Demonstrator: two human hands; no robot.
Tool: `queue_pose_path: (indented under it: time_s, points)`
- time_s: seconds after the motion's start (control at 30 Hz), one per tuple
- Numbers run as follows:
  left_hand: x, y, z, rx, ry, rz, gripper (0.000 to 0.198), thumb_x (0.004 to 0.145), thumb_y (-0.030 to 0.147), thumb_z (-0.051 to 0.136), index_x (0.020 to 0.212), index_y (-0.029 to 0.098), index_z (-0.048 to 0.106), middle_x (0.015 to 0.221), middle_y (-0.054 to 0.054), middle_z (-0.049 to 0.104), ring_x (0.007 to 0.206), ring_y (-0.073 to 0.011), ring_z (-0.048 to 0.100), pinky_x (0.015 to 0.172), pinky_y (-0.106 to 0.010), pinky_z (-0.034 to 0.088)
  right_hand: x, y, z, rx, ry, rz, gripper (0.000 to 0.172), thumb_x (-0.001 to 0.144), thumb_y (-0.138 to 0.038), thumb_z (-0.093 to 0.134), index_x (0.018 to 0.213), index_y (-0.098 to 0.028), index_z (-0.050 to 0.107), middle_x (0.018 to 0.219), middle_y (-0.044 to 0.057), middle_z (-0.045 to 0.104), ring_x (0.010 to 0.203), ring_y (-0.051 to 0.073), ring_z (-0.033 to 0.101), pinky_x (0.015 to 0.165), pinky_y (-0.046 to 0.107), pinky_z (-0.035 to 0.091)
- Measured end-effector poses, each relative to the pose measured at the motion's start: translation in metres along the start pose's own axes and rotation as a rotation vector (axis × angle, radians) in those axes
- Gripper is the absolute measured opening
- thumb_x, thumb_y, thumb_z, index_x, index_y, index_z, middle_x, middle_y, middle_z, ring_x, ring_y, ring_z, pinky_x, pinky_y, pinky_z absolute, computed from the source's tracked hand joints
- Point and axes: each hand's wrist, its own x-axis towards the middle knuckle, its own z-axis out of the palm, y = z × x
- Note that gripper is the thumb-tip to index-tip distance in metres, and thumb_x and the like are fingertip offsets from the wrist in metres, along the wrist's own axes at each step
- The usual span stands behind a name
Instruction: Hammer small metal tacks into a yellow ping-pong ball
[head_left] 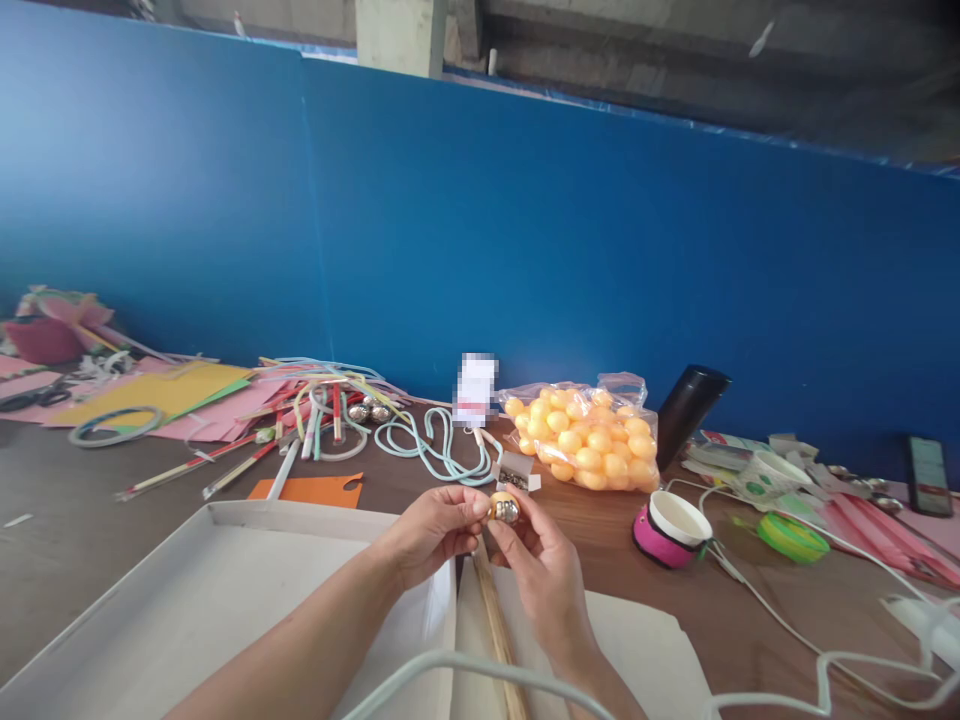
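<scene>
In front of me, my right hand (541, 560) grips a small shiny metal ball (504, 508), silver with an orange-yellow tint, between thumb and fingers. My left hand (442, 528) is pinched closed at the ball's left side; whether it holds the ball or some tiny part there is too small to make out. Just beyond the fingers stands a small open box (517, 472) with dark little pieces inside. A wooden stick (495, 630) runs under my hands, beside a white box lid (300, 590).
A bag of orange balls (585, 440), a black bottle (690, 410) and a pink-wrapped cup (670, 530) stand to the right. Light-blue cord (435, 450), silver balls (369, 410) and coloured sheets (172, 390) lie left. A blue partition (480, 220) rises behind; white cable (765, 600) crosses the right.
</scene>
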Motion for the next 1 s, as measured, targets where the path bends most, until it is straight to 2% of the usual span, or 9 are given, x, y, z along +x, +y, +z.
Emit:
queue_pose_path:
  time_s: [0.23, 0.47, 0.67, 1.0]
  points:
    - [0.0005, 0.0, -0.0009, -0.01, 0.009, 0.009, 0.013, 0.074, 0.022, 0.065, 0.072, 0.01, 0.058, 0.064, 0.0, 0.049, 0.054, -0.0041, 0.048, 0.053, -0.015, 0.043, -0.0018, -0.0021, -0.0011, -0.026, -0.032, -0.016, 0.046, 0.077, -0.036, 0.061, 0.12, -0.023, 0.052, 0.098, 0.005, 0.065, 0.069, 0.017, 0.06, 0.062, 0.029, 0.053]
    - [0.0007, 0.0007, -0.0006, -0.009, -0.002, 0.0, 0.015, 0.073, 0.023, 0.066, 0.071, 0.011, 0.058, 0.063, 0.0, 0.049, 0.053, -0.0043, 0.048, 0.053, -0.015, 0.044, -0.0017, -0.0031, -0.0006, -0.02, -0.015, -0.031, 0.048, 0.076, -0.035, 0.062, 0.121, -0.02, 0.054, 0.092, 0.006, 0.067, 0.063, 0.017, 0.06, 0.059, 0.03, 0.054]
    - [-0.0009, 0.0021, 0.0029, 0.006, 0.018, 0.004, 0.017, 0.07, 0.025, 0.068, 0.07, 0.011, 0.058, 0.063, 0.0, 0.05, 0.053, -0.0046, 0.049, 0.054, -0.015, 0.043, -0.0024, -0.0047, -0.0008, -0.018, -0.016, -0.014, 0.055, 0.076, -0.035, 0.062, 0.127, -0.021, 0.048, 0.1, 0.007, 0.066, 0.07, 0.019, 0.062, 0.06, 0.03, 0.054]
    - [0.0007, -0.0012, 0.0012, -0.035, 0.011, 0.002, 0.015, 0.072, 0.023, 0.066, 0.071, 0.01, 0.058, 0.062, 0.0, 0.05, 0.052, -0.0038, 0.049, 0.055, -0.015, 0.044, -0.0027, -0.0042, -0.0011, -0.045, -0.008, -0.015, 0.055, 0.076, -0.036, 0.062, 0.127, -0.023, 0.048, 0.101, 0.006, 0.067, 0.069, 0.018, 0.062, 0.06, 0.029, 0.054]
